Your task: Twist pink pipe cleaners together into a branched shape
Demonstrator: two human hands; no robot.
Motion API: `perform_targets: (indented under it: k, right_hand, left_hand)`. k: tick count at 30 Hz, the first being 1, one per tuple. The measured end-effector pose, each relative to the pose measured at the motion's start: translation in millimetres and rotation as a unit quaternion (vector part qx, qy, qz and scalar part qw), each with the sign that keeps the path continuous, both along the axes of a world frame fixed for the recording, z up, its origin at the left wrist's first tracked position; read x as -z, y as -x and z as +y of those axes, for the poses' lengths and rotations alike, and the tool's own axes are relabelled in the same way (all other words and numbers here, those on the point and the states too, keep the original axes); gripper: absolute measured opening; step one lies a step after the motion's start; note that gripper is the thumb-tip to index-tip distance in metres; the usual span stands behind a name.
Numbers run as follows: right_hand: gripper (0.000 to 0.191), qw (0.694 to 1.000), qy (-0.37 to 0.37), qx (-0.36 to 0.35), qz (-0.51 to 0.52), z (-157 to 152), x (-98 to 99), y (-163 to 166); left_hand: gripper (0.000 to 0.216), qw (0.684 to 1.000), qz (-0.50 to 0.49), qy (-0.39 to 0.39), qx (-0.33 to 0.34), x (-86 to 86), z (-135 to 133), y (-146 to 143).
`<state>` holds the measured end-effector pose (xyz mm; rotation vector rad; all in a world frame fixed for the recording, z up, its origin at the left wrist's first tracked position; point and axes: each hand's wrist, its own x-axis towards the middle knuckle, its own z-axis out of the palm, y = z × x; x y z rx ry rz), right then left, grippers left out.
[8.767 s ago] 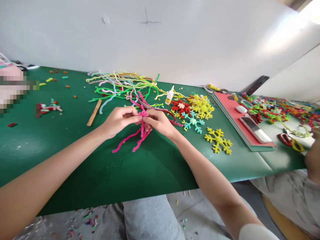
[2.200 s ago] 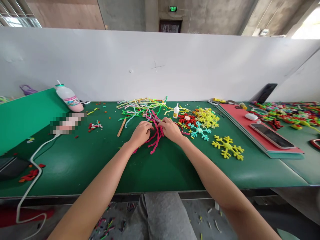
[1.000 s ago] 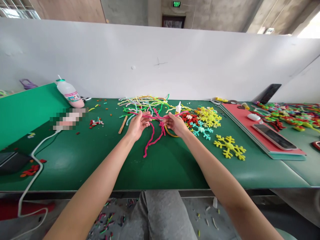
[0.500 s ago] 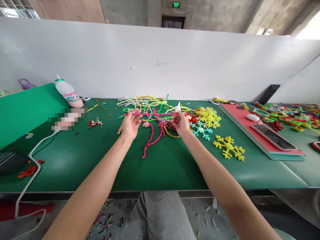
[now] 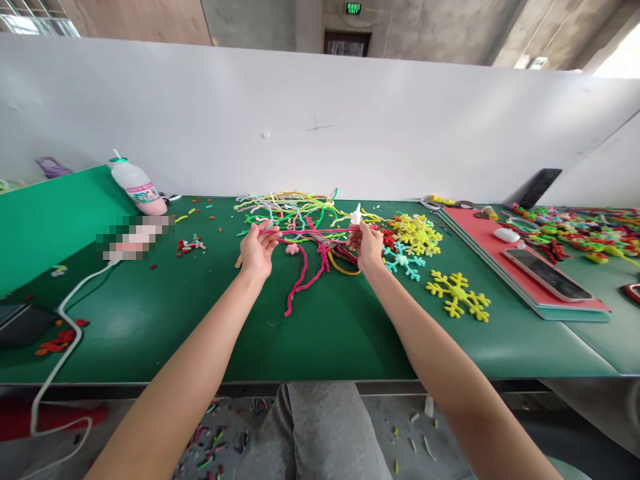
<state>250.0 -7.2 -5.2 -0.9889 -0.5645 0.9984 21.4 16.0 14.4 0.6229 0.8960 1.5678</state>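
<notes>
A pink pipe cleaner [image 5: 315,231] is stretched level between my two hands above the green table. My left hand [image 5: 259,252] pinches its left end, and my right hand [image 5: 367,247] grips it near the other end. Below it lie more bent pink pipe cleaners [image 5: 304,270] and a small light-pink flower shape [image 5: 293,249]. Behind my hands spreads a loose heap of multicoloured pipe cleaners [image 5: 285,203]. A white nozzle-tipped bottle [image 5: 356,215] stands just behind my right hand, which partly hides scissors.
Yellow snowflakes [image 5: 417,233] are piled to the right, with a blue snowflake [image 5: 401,260] and a single yellow snowflake [image 5: 459,295] nearer. A phone [image 5: 547,274] rests on a red folder [image 5: 480,233]. At left stand a drink bottle [image 5: 139,188] and a white cable [image 5: 70,300].
My right hand has shifted slightly to the right along the pink pipe cleaner, with a short end now showing beyond it. My left hand has moved a little left.
</notes>
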Motion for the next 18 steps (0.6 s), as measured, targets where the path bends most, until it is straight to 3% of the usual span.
perform_targets:
  k: [4,18]
  right_hand:
    - [0.026,0.996,-0.025,0.061,-0.066,0.3,2.1,-1.0]
    - [0.039,0.954,0.025,0.124,-0.272,-0.3,8.6,-4.5]
  left_hand:
    - [0.036,1.0,0.021,-0.011,-0.013,-0.7,-2.5,-1.1]
    - [0.037,0.996,0.005,-0.017,-0.093,-1.3,4.5,3.7]
